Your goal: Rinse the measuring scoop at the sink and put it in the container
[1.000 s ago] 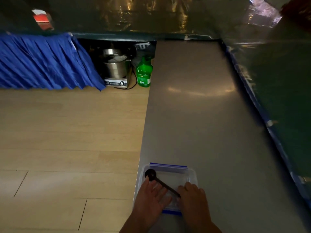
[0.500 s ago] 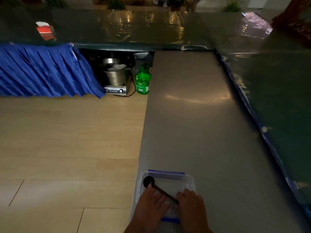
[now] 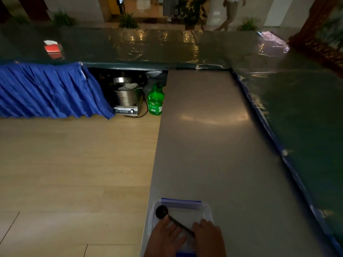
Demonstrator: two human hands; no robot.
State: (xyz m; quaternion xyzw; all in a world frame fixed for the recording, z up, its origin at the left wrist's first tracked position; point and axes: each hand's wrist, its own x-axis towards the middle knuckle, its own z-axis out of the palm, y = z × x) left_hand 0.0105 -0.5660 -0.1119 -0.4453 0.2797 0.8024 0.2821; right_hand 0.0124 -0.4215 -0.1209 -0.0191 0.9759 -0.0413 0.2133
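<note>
A clear plastic container (image 3: pixel 206 207) with blue clips sits at the near left edge of the steel counter (image 3: pixel 204 145). A dark measuring scoop (image 3: pixel 161 211) lies inside it, bowl at the far left corner and handle slanting toward the near right. My left hand (image 3: pixel 165 238) rests flat over the container's near side, fingers apart, just beside the handle. The fingers of my right hand (image 3: pixel 209 238) are closed on the handle's end. No sink is in view.
Left of the counter is wooden floor. Under the far counter stand a steel pot (image 3: pixel 126 95) on an induction cooker (image 3: pixel 128 110) and a green bottle (image 3: pixel 155 101), beside a blue cloth (image 3: pixel 46 89). Plastic-covered counters run along the back and right. A person (image 3: pixel 230 12) walks far behind.
The view has tilted upward, so the hands and container sit lower in the frame. Hands and scoop keep the same pose over the container.
</note>
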